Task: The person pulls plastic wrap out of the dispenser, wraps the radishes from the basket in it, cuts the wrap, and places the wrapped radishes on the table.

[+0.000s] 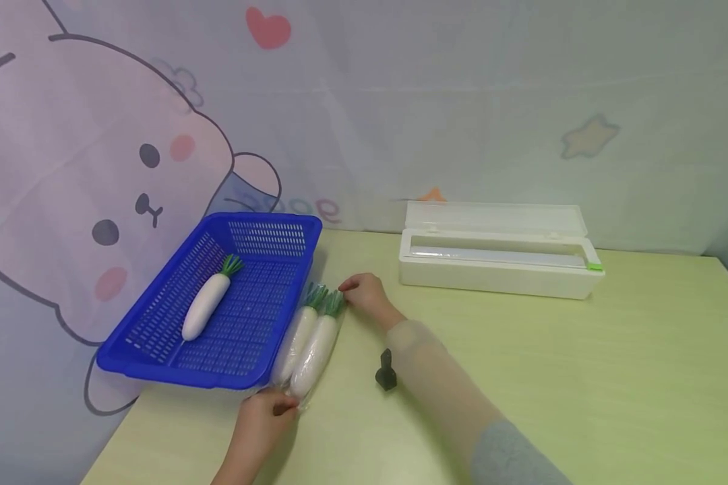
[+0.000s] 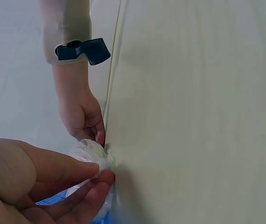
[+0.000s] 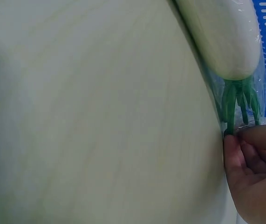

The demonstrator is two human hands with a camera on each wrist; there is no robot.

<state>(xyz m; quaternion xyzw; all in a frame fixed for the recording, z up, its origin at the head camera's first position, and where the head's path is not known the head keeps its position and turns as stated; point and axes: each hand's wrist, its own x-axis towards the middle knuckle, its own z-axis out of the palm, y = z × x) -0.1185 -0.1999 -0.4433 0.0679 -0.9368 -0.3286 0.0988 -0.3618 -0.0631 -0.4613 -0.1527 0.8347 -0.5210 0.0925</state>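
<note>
Two white radishes with green tops lie side by side in clear plastic film, the right one (image 1: pixel 314 357) and the left one (image 1: pixel 298 342). My left hand (image 1: pixel 259 419) pinches film (image 2: pixel 93 151) at the near, rounded end between thumb and fingers. At the leafy end, my right hand (image 1: pixel 369 296) pinches the film with thumb and fingertips, close to the green leaves (image 3: pixel 240 102). A third radish (image 1: pixel 206 306), apparently unwrapped, rests inside the blue basket (image 1: pixel 255 377) just left of the wrapped pair.
At the back right stands a long white box (image 1: pixel 497 279) with its lid (image 1: pixel 494 219) raised and a roll (image 1: pixel 497 257) inside. A small black object (image 1: pixel 386 370) lies on the pale table (image 1: pixel 582 377) by the right forearm. A patterned curtain (image 1: pixel 461 101) hangs behind.
</note>
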